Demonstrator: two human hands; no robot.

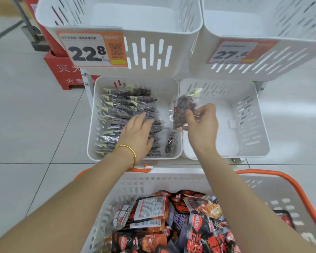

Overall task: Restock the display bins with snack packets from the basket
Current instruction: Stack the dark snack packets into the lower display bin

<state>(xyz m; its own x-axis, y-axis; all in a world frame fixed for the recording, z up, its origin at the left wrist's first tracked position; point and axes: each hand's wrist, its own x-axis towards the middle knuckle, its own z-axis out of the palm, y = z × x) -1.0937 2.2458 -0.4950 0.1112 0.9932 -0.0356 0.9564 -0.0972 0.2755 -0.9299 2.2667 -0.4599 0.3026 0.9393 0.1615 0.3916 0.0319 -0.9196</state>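
White slotted plastic all round. Lower left bin [169,105] has a row of clear packets [120,110] of dark snacks, stood on edge along its left side. One loose packet [171,143] leans by its right wall.

Left hand [137,132] lies flat on that row, fingers straight, gripping nothing. Gold bangle [129,152] on that wrist.

Right hand [202,123] pinches the held packet [182,110]: clear film, reddish-brown contents, thumb across the front, fingers curled behind. It hangs roughly upright over the seam between the lower left bin and the lower right bin [248,114]. Can't tell if it touches either rim.

Upper left bin [128,17] carries a price tag [91,50] reading 22.8. Upper right bin [244,21] has a blurred tag [233,52], looks like 27.6.

Basket [150,183], white with an orange handle [281,179], sits nearest the camera under both forearms. It is piled with red-and-black snack packets [204,229].

Red stand [62,70] with white characters sits on the tiled floor [26,125], left of the bins.
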